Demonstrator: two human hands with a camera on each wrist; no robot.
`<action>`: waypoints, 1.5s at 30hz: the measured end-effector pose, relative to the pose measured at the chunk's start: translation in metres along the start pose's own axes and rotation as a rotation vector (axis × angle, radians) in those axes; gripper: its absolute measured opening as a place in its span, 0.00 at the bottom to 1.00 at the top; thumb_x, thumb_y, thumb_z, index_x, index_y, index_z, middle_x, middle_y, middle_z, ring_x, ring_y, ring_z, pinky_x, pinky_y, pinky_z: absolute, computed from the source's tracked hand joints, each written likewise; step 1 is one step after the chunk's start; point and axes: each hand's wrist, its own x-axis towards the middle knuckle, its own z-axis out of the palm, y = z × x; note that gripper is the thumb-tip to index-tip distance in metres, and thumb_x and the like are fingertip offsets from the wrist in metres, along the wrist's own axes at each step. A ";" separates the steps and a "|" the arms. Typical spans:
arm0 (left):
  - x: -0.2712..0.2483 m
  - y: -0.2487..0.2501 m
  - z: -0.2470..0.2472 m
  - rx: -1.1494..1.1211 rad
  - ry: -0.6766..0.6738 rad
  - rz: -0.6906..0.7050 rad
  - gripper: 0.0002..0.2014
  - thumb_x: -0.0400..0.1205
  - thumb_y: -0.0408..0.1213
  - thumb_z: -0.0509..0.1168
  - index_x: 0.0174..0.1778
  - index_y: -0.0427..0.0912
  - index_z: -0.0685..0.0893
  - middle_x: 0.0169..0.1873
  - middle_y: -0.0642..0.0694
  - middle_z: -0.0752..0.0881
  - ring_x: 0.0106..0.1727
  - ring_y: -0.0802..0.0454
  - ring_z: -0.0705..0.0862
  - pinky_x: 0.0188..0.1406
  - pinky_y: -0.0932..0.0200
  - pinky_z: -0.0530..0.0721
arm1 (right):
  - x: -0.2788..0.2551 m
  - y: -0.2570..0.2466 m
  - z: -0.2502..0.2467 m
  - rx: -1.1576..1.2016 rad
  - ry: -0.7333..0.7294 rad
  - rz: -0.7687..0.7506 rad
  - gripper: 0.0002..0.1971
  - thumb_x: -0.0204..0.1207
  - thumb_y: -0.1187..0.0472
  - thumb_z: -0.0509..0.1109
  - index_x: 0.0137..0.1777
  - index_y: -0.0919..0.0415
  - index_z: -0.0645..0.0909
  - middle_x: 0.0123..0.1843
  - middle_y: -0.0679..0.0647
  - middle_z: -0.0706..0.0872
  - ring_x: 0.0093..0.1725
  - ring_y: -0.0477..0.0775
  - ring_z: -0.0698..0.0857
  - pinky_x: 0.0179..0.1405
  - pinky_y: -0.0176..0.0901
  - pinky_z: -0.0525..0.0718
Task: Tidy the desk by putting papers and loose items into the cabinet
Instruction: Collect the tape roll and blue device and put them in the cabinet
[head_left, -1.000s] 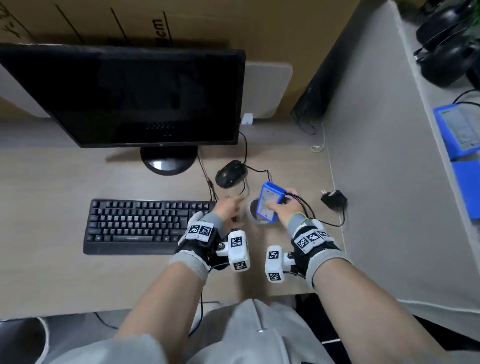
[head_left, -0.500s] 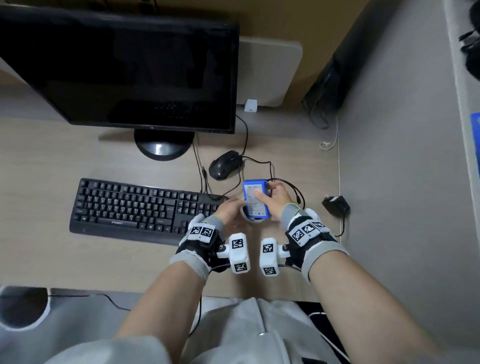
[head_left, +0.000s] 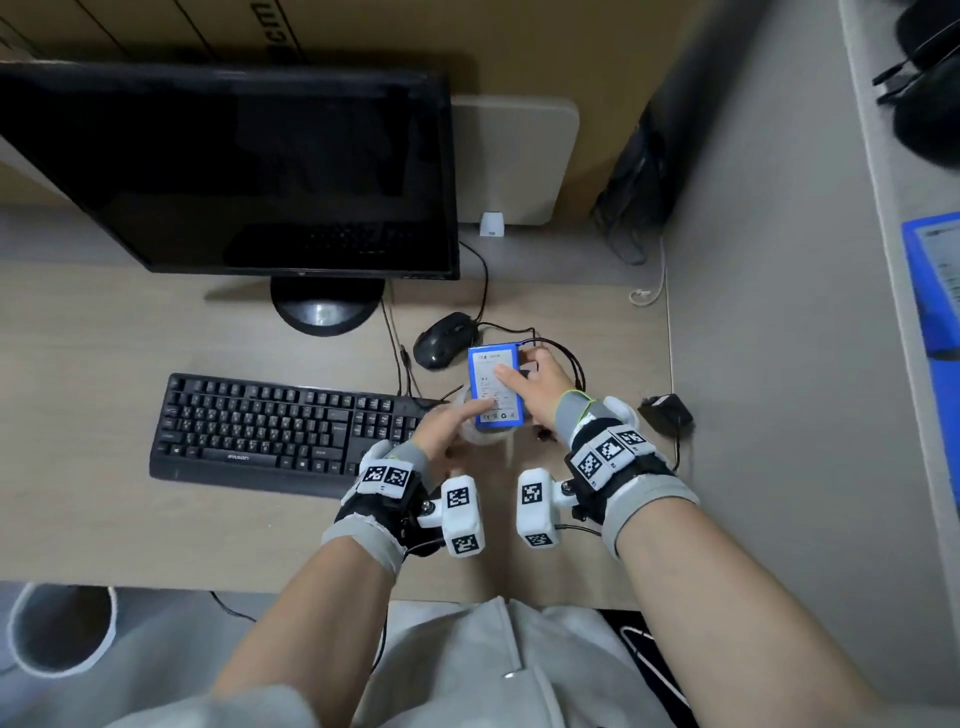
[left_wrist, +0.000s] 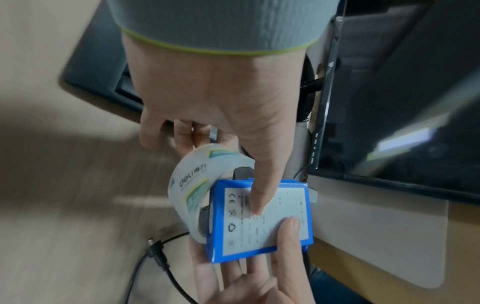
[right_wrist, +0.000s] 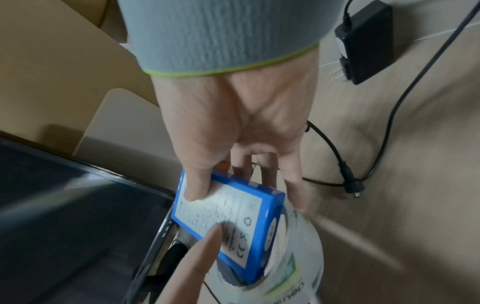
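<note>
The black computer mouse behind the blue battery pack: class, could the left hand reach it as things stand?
Probably not directly: the left hand holds the clear tape roll, and the blue battery pack lies before the mouse.

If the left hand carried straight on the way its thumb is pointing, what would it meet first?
Probably the right hand's thumb. The left hand holds the tape roll, its thumb lying along the blue battery pack label toward that thumb, though depth is unclear.

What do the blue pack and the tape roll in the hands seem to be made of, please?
Blue pack: looks like glossy blue plastic wrap with a pale printed label; light glints on its edges. Tape roll: seemingly clear plastic tape, translucent and shiny; its core is not clearly visible.
</note>
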 end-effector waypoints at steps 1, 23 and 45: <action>-0.004 0.003 -0.005 -0.028 -0.025 0.023 0.20 0.76 0.48 0.74 0.61 0.43 0.86 0.45 0.44 0.93 0.41 0.53 0.92 0.39 0.56 0.86 | -0.004 -0.007 0.005 0.014 -0.012 -0.013 0.24 0.75 0.45 0.72 0.65 0.54 0.70 0.60 0.58 0.85 0.49 0.57 0.91 0.39 0.53 0.92; -0.156 -0.023 -0.289 -0.541 0.206 0.392 0.32 0.80 0.67 0.59 0.62 0.41 0.85 0.52 0.41 0.92 0.47 0.48 0.91 0.40 0.53 0.90 | -0.145 -0.131 0.330 -0.094 -0.268 -0.471 0.14 0.78 0.59 0.74 0.60 0.65 0.84 0.50 0.51 0.90 0.37 0.29 0.84 0.42 0.22 0.79; -0.246 -0.091 -0.602 -1.017 0.656 0.398 0.40 0.58 0.62 0.78 0.63 0.43 0.85 0.51 0.38 0.91 0.42 0.36 0.89 0.38 0.49 0.87 | -0.125 -0.194 0.678 0.100 -0.209 -0.017 0.24 0.73 0.79 0.68 0.65 0.60 0.68 0.44 0.57 0.83 0.27 0.60 0.83 0.18 0.44 0.86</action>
